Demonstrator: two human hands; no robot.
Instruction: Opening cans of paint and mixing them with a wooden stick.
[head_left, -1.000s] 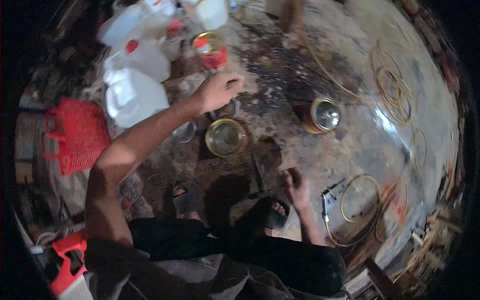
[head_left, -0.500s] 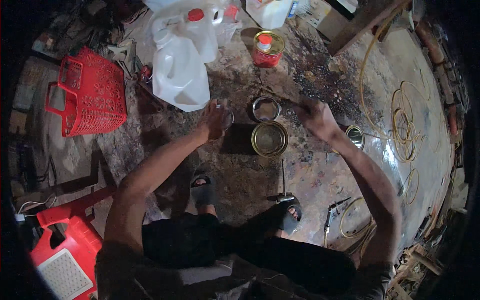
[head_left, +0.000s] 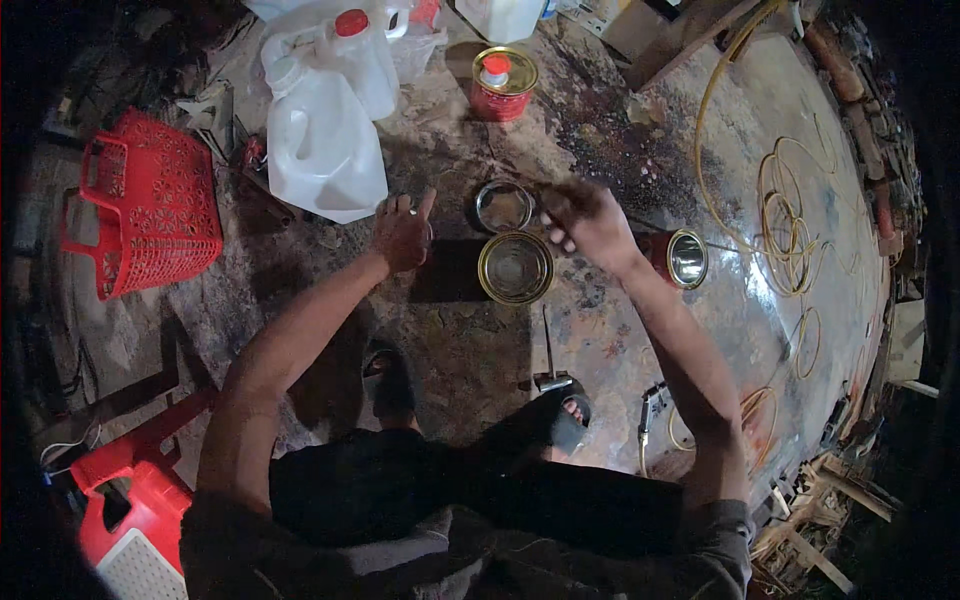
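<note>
Tinplate is the likely make of the gold-rimmed round tin that stands on the stained grey-brown floor between the hands, nearer the right. It should feel stiff and fairly light unless filled, and its contents I cannot make out; the outer wall, gripped from opposite sides, looks a safer hold than the rim, which may be sharp or slick. Just beyond it, touching or nearly so, sits a shallow round dish with a shiny rim, probably lighter and easier to crack or bend, best pinched at the edge. The left hand has its fingers spread, but whether something rests against the palm I cannot tell; the right hand is blurred, its fingers bent beside tin and dish, and its hold is equally unclear. A shadowed stretch of floor gives room between the left hand and the tin. Tighter limits are the white translucent plastic jug just past the left fingers, the red metal tin with a bright top beyond the right wrist, and the thin-handled metal tool on the near side.
</note>
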